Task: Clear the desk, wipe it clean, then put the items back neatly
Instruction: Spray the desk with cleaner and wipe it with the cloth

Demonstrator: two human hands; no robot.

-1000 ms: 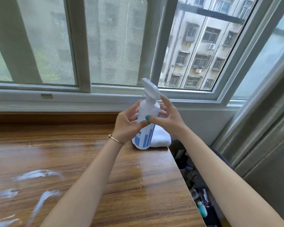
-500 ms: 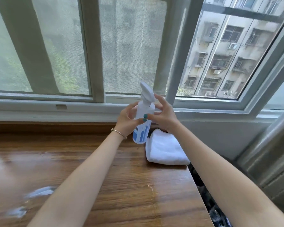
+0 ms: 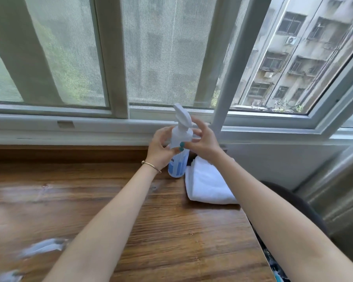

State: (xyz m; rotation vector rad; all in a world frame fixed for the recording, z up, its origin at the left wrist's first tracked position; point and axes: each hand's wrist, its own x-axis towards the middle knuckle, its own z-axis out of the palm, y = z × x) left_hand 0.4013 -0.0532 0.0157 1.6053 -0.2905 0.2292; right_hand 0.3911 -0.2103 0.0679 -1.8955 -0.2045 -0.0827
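A white spray bottle [image 3: 179, 161] with a blue label stands near the back right of the wooden desk [image 3: 171, 231]. My left hand [image 3: 159, 147] grips its body from the left, thumb across the front. My right hand [image 3: 202, 139] holds the bottle's neck from the right, fingers curled below the white trigger head. Just right of the bottle a folded white cloth [image 3: 208, 184] lies on the desk. White foam streaks [image 3: 43, 247] sit on the desk at the lower left.
The window sill [image 3: 69, 131] and window frame run along the back of the desk. The desk's right edge drops to a dark gap with clutter [image 3: 277, 267] beside a grey curtain [image 3: 338, 190].
Both hands have carried the bottle away from me toward the back of the desk, beside the cloth. The view has tilted up, so the foam streaks have slid lower left.
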